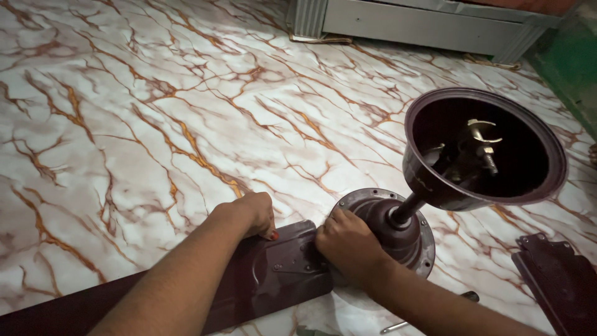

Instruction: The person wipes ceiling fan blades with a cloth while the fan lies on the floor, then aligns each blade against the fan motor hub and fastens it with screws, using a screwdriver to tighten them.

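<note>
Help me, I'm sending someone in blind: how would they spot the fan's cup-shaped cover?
On the marbled floor, find the round fan motor beside the person's right hand. A short rod rises from it to the dark maroon canopy cup, the only open bowl, with brass hardware inside.

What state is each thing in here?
Fan motor: on the floor, rod tilted up to the right.
Canopy cup: on the rod, open end up, bolt and bracket showing inside.
Blade: flat on the floor, bracket end at the motor.
Second blade: flat, apart from the motor.
Left hand: pressing on the blade.
Right hand: at the blade-motor joint.
</note>
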